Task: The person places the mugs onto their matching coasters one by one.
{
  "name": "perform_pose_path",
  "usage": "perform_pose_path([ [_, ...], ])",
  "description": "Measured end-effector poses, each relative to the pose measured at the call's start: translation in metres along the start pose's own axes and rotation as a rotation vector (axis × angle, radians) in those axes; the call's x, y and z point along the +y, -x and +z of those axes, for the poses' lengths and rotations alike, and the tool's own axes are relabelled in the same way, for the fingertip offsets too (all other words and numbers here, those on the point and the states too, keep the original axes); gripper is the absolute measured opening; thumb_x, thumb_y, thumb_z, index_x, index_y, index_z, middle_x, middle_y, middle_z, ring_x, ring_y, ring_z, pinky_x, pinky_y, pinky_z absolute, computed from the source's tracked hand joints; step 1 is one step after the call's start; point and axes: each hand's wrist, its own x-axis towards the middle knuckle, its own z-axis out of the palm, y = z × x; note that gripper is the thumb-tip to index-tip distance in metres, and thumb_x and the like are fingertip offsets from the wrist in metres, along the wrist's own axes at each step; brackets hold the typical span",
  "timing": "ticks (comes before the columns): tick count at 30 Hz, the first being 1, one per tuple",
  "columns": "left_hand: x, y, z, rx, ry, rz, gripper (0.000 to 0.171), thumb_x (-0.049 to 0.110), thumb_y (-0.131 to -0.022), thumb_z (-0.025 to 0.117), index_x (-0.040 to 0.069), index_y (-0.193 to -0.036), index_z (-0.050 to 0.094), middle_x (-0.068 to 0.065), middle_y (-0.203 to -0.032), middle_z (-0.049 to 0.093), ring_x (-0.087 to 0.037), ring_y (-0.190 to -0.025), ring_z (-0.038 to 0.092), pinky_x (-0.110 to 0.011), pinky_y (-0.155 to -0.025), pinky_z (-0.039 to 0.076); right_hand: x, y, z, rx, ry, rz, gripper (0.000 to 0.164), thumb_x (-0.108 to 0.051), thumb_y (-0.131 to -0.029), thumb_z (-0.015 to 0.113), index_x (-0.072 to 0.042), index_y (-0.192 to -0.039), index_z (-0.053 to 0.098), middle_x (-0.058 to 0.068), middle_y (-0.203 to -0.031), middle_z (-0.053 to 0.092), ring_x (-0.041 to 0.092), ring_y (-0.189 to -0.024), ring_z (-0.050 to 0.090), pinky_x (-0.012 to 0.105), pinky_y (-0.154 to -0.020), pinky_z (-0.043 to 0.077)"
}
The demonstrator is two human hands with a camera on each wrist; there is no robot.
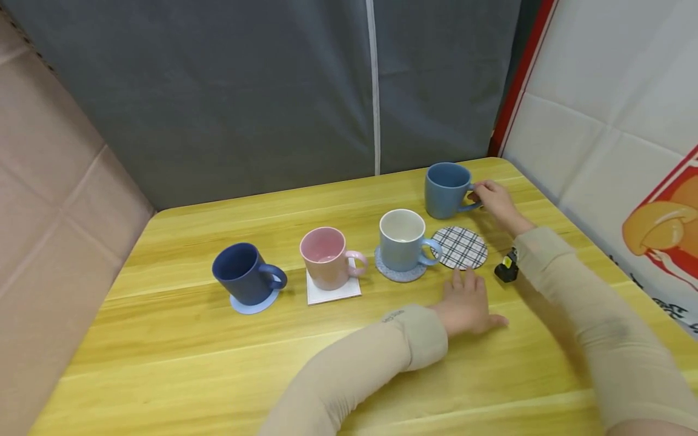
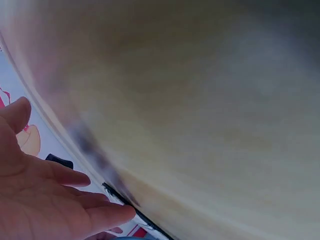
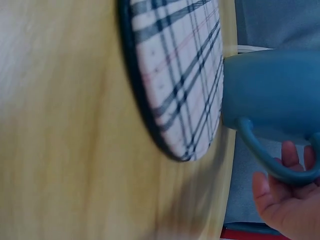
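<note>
My right hand (image 1: 496, 203) grips the handle of a grey-blue mug (image 1: 446, 191) at the far right of the table. In the right wrist view, that hand's fingers (image 3: 287, 155) curl at the handle of the mug (image 3: 272, 92). Whether its base touches the wood, I cannot tell. Just in front of it lies a round plaid coaster (image 1: 460, 247), black-edged in the right wrist view. My left hand (image 1: 469, 303) is spread flat and low, its straight fingertips at the coaster's near edge. The left wrist view has the same hand (image 2: 55, 200) beside a dark rim.
Left of the plaid coaster, a white and light-blue mug (image 1: 402, 242) stands on a speckled round coaster (image 1: 400, 274). Farther left are a pink mug (image 1: 324, 260) on a square white coaster (image 1: 322, 295) and a navy mug (image 1: 245, 275) on a light-blue coaster (image 1: 252, 307). A small black device (image 1: 507, 268) hangs at the right cuff.
</note>
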Motion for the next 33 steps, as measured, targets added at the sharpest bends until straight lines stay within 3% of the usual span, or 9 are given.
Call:
perform_pose_path([
  [4, 0.0, -0.008, 0.0, 0.004, -0.031, -0.047, 0.093, 0.076, -0.074, 0.043, 0.025, -0.147, 0.017, 0.005, -0.154, 0.007, -0.019, -0.14, 0.009, -0.034, -0.111, 0.019, 0.002, 0.0, 0.001, -0.033, -0.007, -0.013, 0.051, -0.036, -0.097, 0.031, 0.009, -0.115, 0.045, 0.005, -0.091, 0.054, 0.018, -0.089, 0.05, 0.038, -0.08, 0.043],
  [7, -0.001, -0.011, 0.0, -0.013, -0.031, -0.063, 0.094, 0.076, -0.073, 0.044, 0.025, -0.147, 0.016, 0.005, -0.154, 0.007, -0.02, -0.14, 0.009, -0.034, -0.111, 0.019, 0.007, -0.004, 0.0, -0.071, -0.047, -0.028, 0.044, -0.034, -0.098, 0.032, 0.007, -0.104, 0.048, -0.001, -0.083, 0.054, 0.014, -0.082, 0.052, 0.03, -0.076, 0.048],
  [11, -0.003, -0.012, -0.001, -0.033, -0.042, -0.061, 0.095, 0.076, -0.073, 0.046, 0.025, -0.147, 0.016, 0.004, -0.154, 0.006, -0.019, -0.14, 0.008, -0.033, -0.111, 0.019, 0.014, -0.012, -0.006, -0.214, -0.351, -0.004, 0.03, -0.023, -0.099, 0.035, -0.003, -0.084, 0.052, -0.004, -0.073, 0.056, 0.01, -0.072, 0.054, 0.024, -0.066, 0.05],
  [15, -0.003, -0.011, 0.0, -0.028, -0.071, -0.055, 0.094, 0.076, -0.072, 0.047, 0.025, -0.147, 0.018, 0.004, -0.154, 0.006, -0.019, -0.14, 0.009, -0.033, -0.111, 0.02, 0.019, -0.02, -0.009, -0.365, -0.645, 0.049, 0.033, -0.014, -0.098, 0.034, -0.006, -0.072, 0.052, 0.001, -0.067, 0.054, 0.012, -0.068, 0.053, 0.029, -0.067, 0.051],
  [24, -0.004, -0.01, 0.0, -0.015, -0.092, -0.055, 0.093, 0.076, -0.072, 0.047, 0.026, -0.146, 0.021, 0.003, -0.154, 0.006, -0.019, -0.14, 0.01, -0.034, -0.11, 0.02, 0.028, -0.035, -0.012, -0.595, -0.745, 0.025, 0.041, -0.01, -0.098, 0.018, -0.006, -0.063, 0.038, 0.004, -0.061, 0.031, 0.017, -0.064, 0.043, 0.033, -0.071, 0.049],
  [27, -0.005, -0.01, 0.0, -0.009, -0.097, -0.055, 0.093, 0.076, -0.072, 0.047, 0.026, -0.146, 0.021, 0.003, -0.154, 0.007, -0.019, -0.14, 0.01, -0.034, -0.11, 0.021, 0.028, -0.036, -0.009, -0.582, -0.767, 0.033, 0.041, -0.01, -0.097, 0.017, -0.007, -0.061, 0.035, 0.005, -0.062, 0.024, 0.017, -0.061, 0.038, 0.031, -0.066, 0.047],
  [33, -0.004, -0.01, 0.0, -0.012, -0.099, -0.063, 0.092, 0.076, -0.072, 0.048, 0.027, -0.145, 0.023, 0.004, -0.154, 0.008, -0.018, -0.14, 0.011, -0.034, -0.11, 0.021, 0.028, -0.035, 0.003, -0.405, -0.804, 0.053, 0.04, -0.011, -0.094, 0.024, -0.009, -0.055, 0.03, 0.003, -0.055, 0.021, 0.021, -0.056, 0.02, 0.029, -0.052, 0.036],
])
